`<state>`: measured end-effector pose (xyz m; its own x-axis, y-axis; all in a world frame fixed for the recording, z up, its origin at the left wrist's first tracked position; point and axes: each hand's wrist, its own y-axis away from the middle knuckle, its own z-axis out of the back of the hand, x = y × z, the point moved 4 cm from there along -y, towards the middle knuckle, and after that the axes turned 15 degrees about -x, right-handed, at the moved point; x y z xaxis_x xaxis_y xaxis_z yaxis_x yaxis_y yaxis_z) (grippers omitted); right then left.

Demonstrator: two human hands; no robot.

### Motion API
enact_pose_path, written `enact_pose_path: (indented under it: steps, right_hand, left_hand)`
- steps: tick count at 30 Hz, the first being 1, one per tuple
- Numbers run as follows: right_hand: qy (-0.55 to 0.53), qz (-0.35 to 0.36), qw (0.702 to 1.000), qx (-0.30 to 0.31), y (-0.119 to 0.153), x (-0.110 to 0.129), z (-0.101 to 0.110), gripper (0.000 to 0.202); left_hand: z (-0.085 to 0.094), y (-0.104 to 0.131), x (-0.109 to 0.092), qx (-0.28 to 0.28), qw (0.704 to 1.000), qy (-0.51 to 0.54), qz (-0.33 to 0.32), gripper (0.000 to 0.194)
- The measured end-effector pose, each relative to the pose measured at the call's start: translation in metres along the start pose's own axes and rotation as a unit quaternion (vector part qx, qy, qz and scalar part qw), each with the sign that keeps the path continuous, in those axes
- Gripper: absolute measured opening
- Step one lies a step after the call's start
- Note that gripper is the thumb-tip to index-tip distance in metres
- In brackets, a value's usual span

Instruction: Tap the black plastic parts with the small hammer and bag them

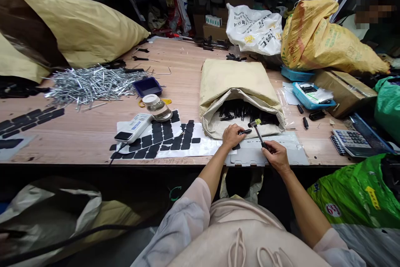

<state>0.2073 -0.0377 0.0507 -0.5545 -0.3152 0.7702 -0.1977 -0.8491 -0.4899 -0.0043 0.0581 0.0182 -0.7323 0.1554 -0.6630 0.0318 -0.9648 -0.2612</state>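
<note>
My left hand [233,135] is closed around a small black part [244,132], whose tip sticks out to the right; its exact kind is too small to tell. In my right hand [276,156] is the dark handle of a small hammer [258,133]. The hammer's head, with a yellow-green face, is raised close to the black part, a little apart from it. Just behind both hands lies an open beige sack [234,75], its mouth facing me, with many black parts [239,111] inside. A grey-white sheet [268,150] lies under the hands at the table edge.
Left on the table [184,67] are a heap of metal rods [93,86], a dark blue tray [148,87], a lidded jar [159,108], a white device [133,128] and black stickers [162,131]. A calculator [351,142], blue basket [312,95] and green bag [353,192] are right.
</note>
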Motion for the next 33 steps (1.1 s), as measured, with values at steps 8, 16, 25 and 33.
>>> enact_pose_path:
  steps: [8, 16, 25, 33]
  right_hand:
    - [-0.098, -0.163, 0.981, 0.027, 0.009, -0.030, -0.012, 0.028]
    - [-0.186, -0.272, 0.943, -0.050, 0.000, -0.045, -0.003, 0.037]
    - [-0.199, -0.281, 0.938, -0.043, 0.002, -0.044, -0.005, 0.036]
    - [-0.198, -0.274, 0.940, -0.038, 0.003, -0.044, -0.006, 0.036]
  left_hand:
    - [0.002, 0.002, -0.002, -0.004, 1.000, 0.005, 0.002, 0.019]
    - [0.012, 0.006, -0.005, -0.009, 0.998, 0.052, -0.037, 0.018]
    - [0.040, 0.127, -0.027, 0.049, 0.960, 0.108, -0.252, 0.020]
    - [0.045, 0.079, -0.038, -0.010, 0.986, 0.119, -0.117, 0.025]
